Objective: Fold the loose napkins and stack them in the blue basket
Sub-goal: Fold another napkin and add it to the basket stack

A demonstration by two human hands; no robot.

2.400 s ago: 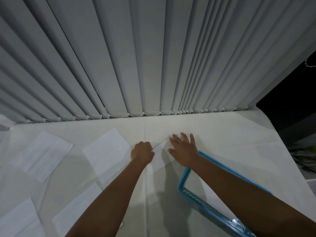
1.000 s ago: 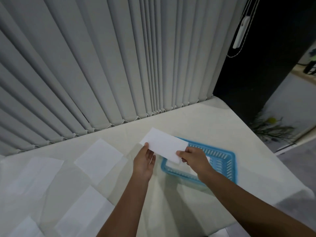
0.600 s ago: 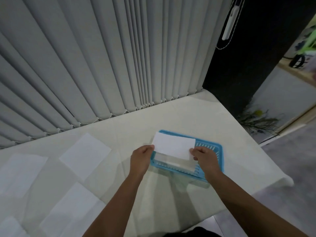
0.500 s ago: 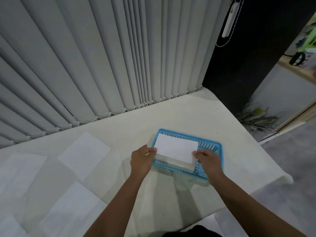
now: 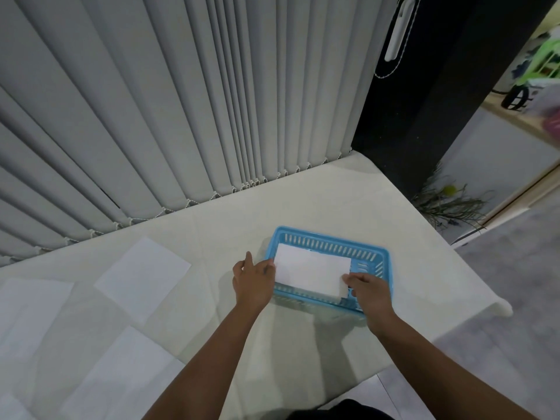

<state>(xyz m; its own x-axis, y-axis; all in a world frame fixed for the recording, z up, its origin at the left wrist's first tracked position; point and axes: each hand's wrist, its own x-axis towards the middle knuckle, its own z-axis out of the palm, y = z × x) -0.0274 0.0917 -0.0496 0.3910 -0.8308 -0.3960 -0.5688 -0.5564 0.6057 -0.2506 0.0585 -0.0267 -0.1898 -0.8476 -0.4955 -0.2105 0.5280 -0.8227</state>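
A folded white napkin (image 5: 312,271) lies low inside the blue basket (image 5: 378,259) on the table's right side. My left hand (image 5: 253,278) pinches the napkin's left edge, just outside the basket's left wall. My right hand (image 5: 368,291) grips its near right corner over the basket's front rim. Several loose unfolded napkins lie flat to the left: one (image 5: 142,275) nearest the basket, one (image 5: 121,377) at the front, one (image 5: 28,310) at the far left.
Grey vertical blinds (image 5: 181,101) hang along the table's (image 5: 333,201) far edge. The table's right edge and corner are close behind the basket, with grey floor (image 5: 500,283) and a dark pillar (image 5: 424,101) beyond.
After pressing the fold on the table, both hands lifted the folded napkin, carried it right and lowered it into the basket. My view swung right with it.
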